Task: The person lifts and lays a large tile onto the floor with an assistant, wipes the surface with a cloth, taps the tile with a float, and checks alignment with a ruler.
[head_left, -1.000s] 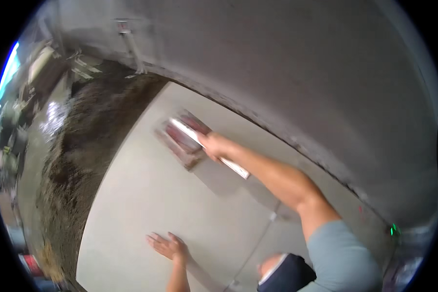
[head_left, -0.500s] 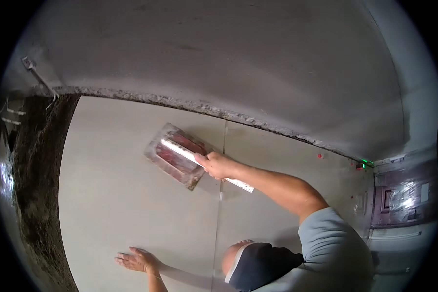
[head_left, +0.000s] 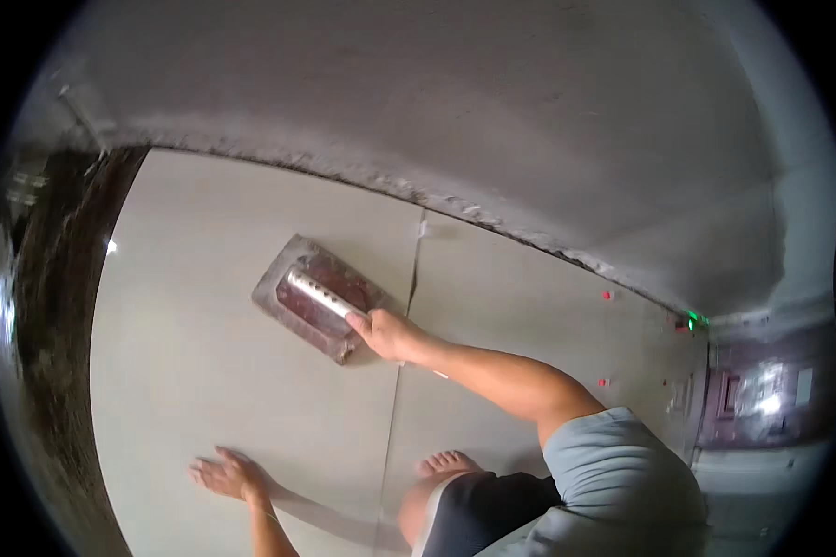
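My right hand (head_left: 386, 334) is closed round a silver bar-like handle (head_left: 318, 290) with holes along it. The handle runs over a flat rectangular block (head_left: 271, 290), dirty grey at the rim and dark red in the middle. This block is over a large pale floor tile (head_left: 195, 371), close to the joint with the neighbouring tile; whether it touches is hard to tell. Nearer me and to the left, my left hand (head_left: 228, 475) rests on the same tile, fingers stretched out and holding nothing.
A grey wall (head_left: 492, 102) with a rough lower edge borders the tiles ahead. Dark loose bedding (head_left: 51, 371) lies left of the tile edge. Small red pieces (head_left: 607, 295) and a green light (head_left: 695, 320) are at the right. My bare foot (head_left: 446, 462) is near the joint.
The view has shifted a little, moving the floor and hands leftward in it. The block was blurred and now appears sharper. More of my foot shows; both hands keep their poses.
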A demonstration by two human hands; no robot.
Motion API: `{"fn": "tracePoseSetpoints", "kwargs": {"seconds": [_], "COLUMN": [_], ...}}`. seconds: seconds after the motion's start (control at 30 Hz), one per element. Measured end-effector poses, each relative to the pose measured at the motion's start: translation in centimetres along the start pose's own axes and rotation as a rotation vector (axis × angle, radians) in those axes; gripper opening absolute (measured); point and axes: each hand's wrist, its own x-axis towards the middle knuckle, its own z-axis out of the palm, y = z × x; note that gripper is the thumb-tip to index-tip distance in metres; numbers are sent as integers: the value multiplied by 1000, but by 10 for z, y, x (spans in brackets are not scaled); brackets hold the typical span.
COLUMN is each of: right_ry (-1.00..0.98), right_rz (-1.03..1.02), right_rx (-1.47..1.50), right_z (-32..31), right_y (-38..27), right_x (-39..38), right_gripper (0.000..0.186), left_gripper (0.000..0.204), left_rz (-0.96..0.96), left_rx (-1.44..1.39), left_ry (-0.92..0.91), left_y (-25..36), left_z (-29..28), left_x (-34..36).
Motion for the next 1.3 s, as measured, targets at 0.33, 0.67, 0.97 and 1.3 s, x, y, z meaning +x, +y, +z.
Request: {"fn": "tracePoseSetpoints", "kwargs": {"seconds": [0.33, 0.67, 0.97, 1.3], "right_ry": [-354, 113, -674, -521], "right_rz": [-195, -1187, -763, -541], "right_rx": [501, -364, -594, -287], "right_z": [-24, 151, 394, 273], "right_y": [-66, -19, -115, -186], "right_x": [-19, -87, -137, -188], "right_gripper": [42, 40, 63, 54], "left_gripper": [89, 92, 93, 103], "left_rz": [567, -269, -624, -939], "left_rx": [33, -26, -237, -51], "left_ry": [-205, -319, -130, 166], "left_y": [-152, -371, -391, -446], "left_z": [-23, -35, 35, 82], "left_x": [-98, -270, -302, -425]}}
